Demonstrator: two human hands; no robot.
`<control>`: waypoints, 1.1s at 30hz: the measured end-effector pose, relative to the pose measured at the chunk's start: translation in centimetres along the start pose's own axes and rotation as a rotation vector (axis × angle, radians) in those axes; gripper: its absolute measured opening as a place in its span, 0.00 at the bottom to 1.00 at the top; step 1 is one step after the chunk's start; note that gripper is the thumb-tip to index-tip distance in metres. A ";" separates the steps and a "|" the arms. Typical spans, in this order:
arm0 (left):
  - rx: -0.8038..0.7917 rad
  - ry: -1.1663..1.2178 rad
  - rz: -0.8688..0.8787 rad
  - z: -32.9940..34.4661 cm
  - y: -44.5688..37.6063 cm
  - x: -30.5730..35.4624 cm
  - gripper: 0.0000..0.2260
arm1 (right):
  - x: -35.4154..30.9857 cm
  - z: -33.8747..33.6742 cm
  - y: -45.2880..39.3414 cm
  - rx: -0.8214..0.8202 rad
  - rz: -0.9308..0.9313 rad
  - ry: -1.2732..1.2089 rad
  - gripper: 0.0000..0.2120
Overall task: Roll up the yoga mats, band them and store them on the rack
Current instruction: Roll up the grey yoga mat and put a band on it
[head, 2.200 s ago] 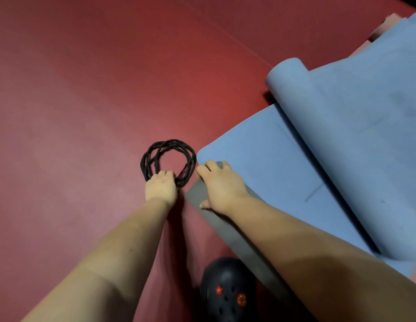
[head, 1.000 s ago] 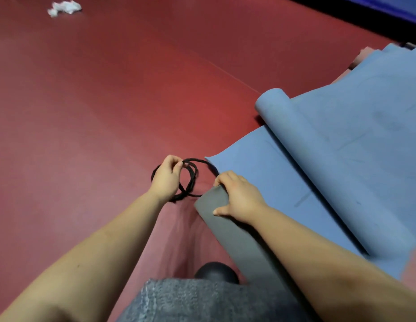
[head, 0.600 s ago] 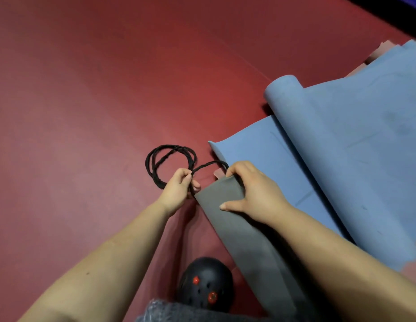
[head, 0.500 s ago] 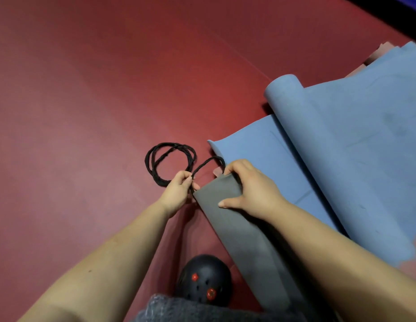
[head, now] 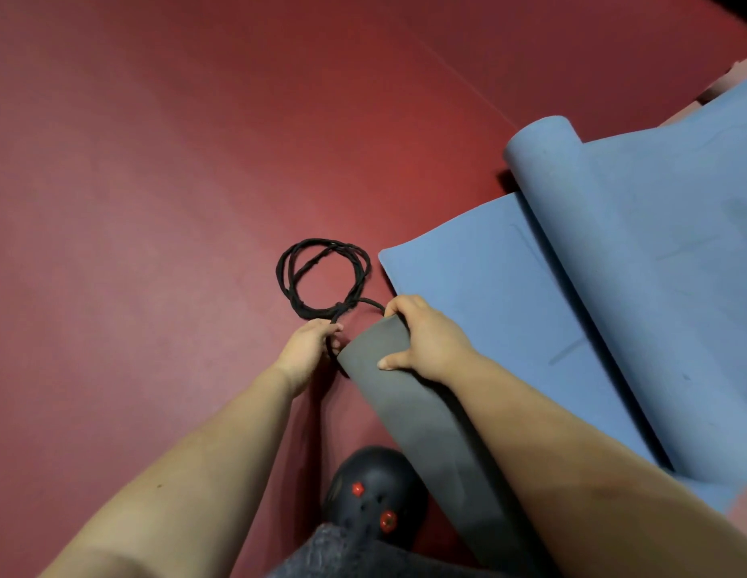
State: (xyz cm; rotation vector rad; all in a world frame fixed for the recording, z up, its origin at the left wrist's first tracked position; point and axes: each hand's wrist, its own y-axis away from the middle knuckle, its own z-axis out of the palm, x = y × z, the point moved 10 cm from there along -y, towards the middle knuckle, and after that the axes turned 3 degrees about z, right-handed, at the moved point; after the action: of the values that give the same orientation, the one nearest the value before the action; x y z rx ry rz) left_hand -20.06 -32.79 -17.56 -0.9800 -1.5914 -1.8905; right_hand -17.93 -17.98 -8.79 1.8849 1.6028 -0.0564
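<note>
A rolled dark grey yoga mat (head: pixel 421 419) lies on the red floor, slanting from lower right up to its end near the centre. My right hand (head: pixel 426 340) grips that end from above. My left hand (head: pixel 309 352) pinches a black band just left of the mat's end; one loop of it runs from my fingers around the mat's tip. The other black bands (head: pixel 321 277) lie in a tangled ring on the floor beyond my left hand. A blue yoga mat (head: pixel 613 285) lies to the right, partly rolled, its roll crossing the flat part.
A black clog with red studs (head: pixel 373 494) stands on the red floor (head: pixel 154 202) just left of the grey mat, below my hands. A strip of pink mat (head: pixel 734 77) shows beyond the blue one at the upper right.
My left hand has pulled one band out of the bundle and brought its loop to the grey mat's end. The bundle on the floor has spread into a looser ring. My right hand keeps its grip.
</note>
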 end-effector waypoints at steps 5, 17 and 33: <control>-0.093 -0.123 0.073 0.7 0.9 1.4 0.13 | -0.7 0.6 0.4 0.052 -0.025 0.062 0.28; -0.251 -0.335 0.164 2.7 3.2 4.5 0.07 | 0.3 0.3 2.3 0.165 0.088 -0.051 0.56; -0.065 -0.526 -0.071 3.9 1.0 5.1 0.12 | -1.5 1.4 4.8 0.587 0.033 0.175 0.35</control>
State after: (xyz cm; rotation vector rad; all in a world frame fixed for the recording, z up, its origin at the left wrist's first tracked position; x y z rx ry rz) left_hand -21.67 -28.73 -12.78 -1.5654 -1.8742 -1.8343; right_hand -13.53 -20.20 -7.12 2.4107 1.8058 -0.3958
